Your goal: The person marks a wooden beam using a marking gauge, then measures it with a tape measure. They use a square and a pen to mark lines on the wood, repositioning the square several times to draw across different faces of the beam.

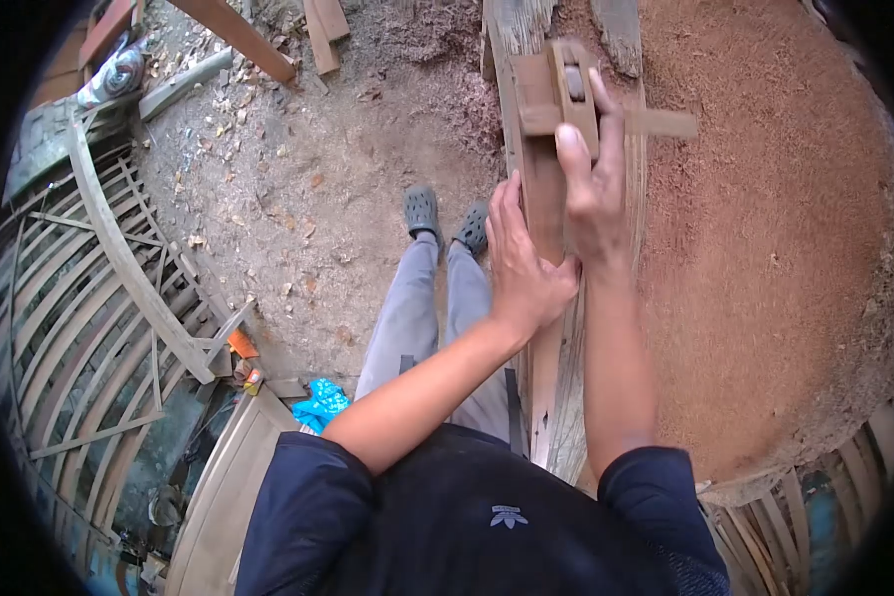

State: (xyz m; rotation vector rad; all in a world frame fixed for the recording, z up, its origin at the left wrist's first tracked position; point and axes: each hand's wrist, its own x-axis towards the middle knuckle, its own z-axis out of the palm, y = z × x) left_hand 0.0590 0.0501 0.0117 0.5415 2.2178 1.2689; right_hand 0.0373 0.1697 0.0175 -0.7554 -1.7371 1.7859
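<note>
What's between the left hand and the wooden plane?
Head view: a bare stretch of reddish board, between left hand and wooden plane, with the thumb of the right hand alongside.

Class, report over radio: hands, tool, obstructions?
Right hand holding wooden plane. Left hand on board. Plane atop board, beyond left hand. No obstruction evident.

Diffuse, moderately bright light leaves only soft shadows. The wide-angle view curves off into black corners, and motion blur softens the right hand (pixel 596 204) and wooden plane (pixel 578 124) toward one o'clock; the ground (pixel 278 228) toward ten o'clock looks sharper.
</note>
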